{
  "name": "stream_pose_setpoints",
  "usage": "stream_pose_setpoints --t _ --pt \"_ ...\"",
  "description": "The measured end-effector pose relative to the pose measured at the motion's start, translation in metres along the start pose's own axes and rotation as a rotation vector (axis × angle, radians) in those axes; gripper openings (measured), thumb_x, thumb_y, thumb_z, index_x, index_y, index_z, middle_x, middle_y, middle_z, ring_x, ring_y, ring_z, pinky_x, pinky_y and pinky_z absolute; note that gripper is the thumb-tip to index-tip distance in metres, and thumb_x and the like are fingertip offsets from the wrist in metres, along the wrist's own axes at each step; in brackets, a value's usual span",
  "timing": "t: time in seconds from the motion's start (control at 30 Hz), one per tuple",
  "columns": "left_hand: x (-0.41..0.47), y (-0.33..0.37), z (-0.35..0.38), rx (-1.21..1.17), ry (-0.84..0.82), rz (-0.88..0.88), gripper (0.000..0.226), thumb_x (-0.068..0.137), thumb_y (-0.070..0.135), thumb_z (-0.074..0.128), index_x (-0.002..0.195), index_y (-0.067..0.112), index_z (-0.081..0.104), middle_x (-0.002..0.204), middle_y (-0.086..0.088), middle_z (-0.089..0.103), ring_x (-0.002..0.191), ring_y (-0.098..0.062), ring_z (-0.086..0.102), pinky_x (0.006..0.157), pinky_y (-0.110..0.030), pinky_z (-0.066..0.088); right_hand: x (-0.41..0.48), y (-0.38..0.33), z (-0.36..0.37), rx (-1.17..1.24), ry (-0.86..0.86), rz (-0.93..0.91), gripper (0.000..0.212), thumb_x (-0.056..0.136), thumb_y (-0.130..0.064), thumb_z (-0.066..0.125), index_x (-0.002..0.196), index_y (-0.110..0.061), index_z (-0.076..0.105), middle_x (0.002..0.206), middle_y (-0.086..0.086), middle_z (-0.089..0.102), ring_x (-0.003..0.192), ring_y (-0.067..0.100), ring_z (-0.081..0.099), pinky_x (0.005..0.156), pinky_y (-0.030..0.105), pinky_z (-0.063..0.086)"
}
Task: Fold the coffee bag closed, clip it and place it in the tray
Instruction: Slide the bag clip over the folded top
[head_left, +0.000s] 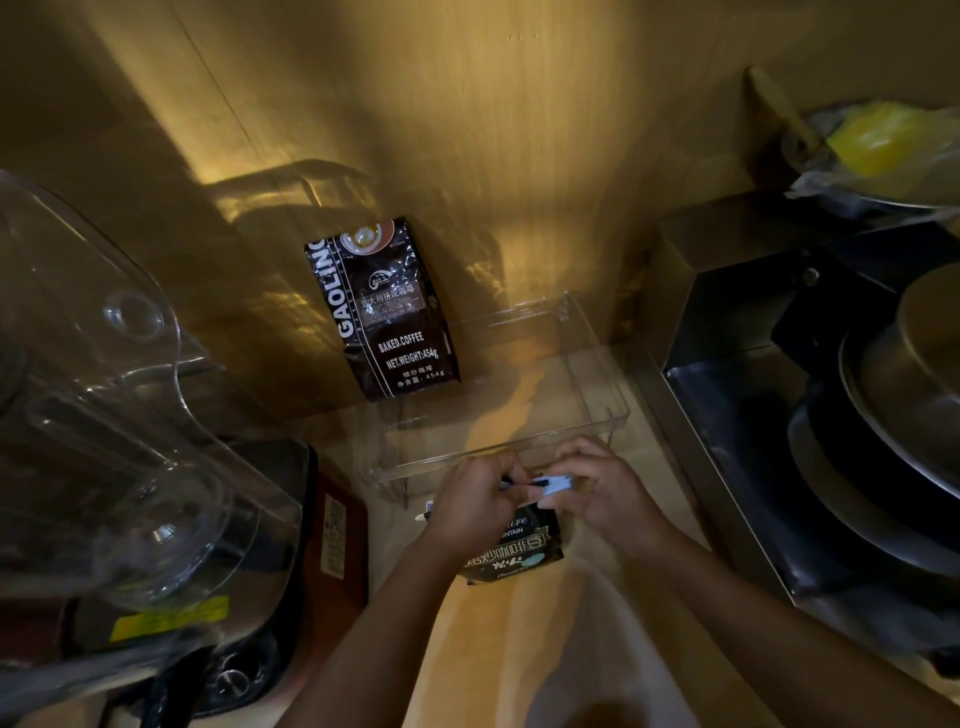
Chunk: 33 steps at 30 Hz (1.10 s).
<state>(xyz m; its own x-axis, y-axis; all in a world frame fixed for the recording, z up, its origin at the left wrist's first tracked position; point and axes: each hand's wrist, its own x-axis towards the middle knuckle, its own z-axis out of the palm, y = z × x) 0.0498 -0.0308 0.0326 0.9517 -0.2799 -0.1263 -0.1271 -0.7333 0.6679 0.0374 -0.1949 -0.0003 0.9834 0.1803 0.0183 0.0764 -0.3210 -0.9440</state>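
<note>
Dim amber light falls across a wooden tabletop (519, 649) hemmed in by a clear plastic blender jug at the left and dark metal cookware at the right. Near the front edge both hands meet over a small dark foil coffee bag with pale lettering (511, 553), which lies on the tabletop with its top end pointing away from the person, toward the clear plastic tray (597, 384) just beyond it. A pale blue plastic clip (558, 484) runs crosswise along that top edge, its long axis left to right, at right angles to the bag's length. The left hand (475, 501) has its fingers curled together, pinching the clip's left end and the bag top; the right hand (597, 488) grips the clip's right end with fingers closed round it. Whether the clip is fully snapped shut cannot be told, as knuckles hide the fold. The tray lies straight ahead of both hands, slightly right, so the right hand is nearer for the placing. A taller dark coffee bag (384, 312) leans against the back wall, behind the tray's left end.
</note>
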Motion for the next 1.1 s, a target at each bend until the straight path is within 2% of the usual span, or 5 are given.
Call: stream_pose_setpoints --t 0.17,0.53,0.73,0.9,1.1 --pt "-0.001 0.000 0.001 -0.096 0.033 0.023 0.015 0.076 0.017 0.069 0.064 0.019 0.062 0.091 0.002 0.072 0.085 -0.014 0.062 0.077 -0.036 0.048 0.004 0.000 0.000 0.030 0.000 0.016 0.020 0.063 -0.002 0.076 0.075 -0.017 0.069 0.084 -0.009 0.056 0.082 0.004 0.054 0.069 0.010 0.039" --pt "0.004 0.002 0.011 -0.179 0.132 0.140 0.029 0.069 0.004 0.073 0.052 0.016 0.053 0.073 0.018 0.051 0.080 -0.009 0.050 0.075 -0.031 0.040 0.010 -0.004 0.012 -0.054 0.033 -0.002 0.024 0.057 -0.008 0.081 0.079 -0.009 0.071 0.081 -0.014 0.060 0.085 0.006 0.056 0.091 0.045 0.040" --pt "0.001 0.005 0.007 -0.127 0.089 0.134 0.017 0.073 0.006 0.069 0.064 0.010 0.056 0.075 0.007 0.051 0.082 -0.021 0.051 0.077 -0.043 0.044 0.012 0.002 0.012 -0.162 0.026 0.048 0.024 0.063 -0.017 0.079 0.085 -0.014 0.070 0.091 -0.006 0.061 0.100 0.026 0.050 0.082 0.003 0.021" --pt "-0.010 -0.005 -0.006 0.108 0.167 0.131 0.007 0.080 0.023 0.065 0.080 0.018 0.060 0.086 0.002 0.062 0.082 -0.016 0.054 0.070 -0.030 0.038 0.011 0.002 0.006 -0.165 0.023 0.050 0.020 0.066 -0.019 0.076 0.084 -0.017 0.070 0.088 -0.011 0.059 0.097 0.024 0.049 0.079 0.027 0.030" --pt "-0.018 -0.011 -0.008 0.192 0.225 0.159 0.006 0.082 0.014 0.058 0.077 0.011 0.056 0.081 -0.006 0.063 0.077 -0.022 0.055 0.071 -0.033 0.040 0.014 -0.002 0.007 -0.170 -0.018 0.060 0.021 0.065 -0.019 0.076 0.085 -0.017 0.069 0.086 -0.012 0.057 0.096 0.023 0.049 0.080 0.035 0.039"
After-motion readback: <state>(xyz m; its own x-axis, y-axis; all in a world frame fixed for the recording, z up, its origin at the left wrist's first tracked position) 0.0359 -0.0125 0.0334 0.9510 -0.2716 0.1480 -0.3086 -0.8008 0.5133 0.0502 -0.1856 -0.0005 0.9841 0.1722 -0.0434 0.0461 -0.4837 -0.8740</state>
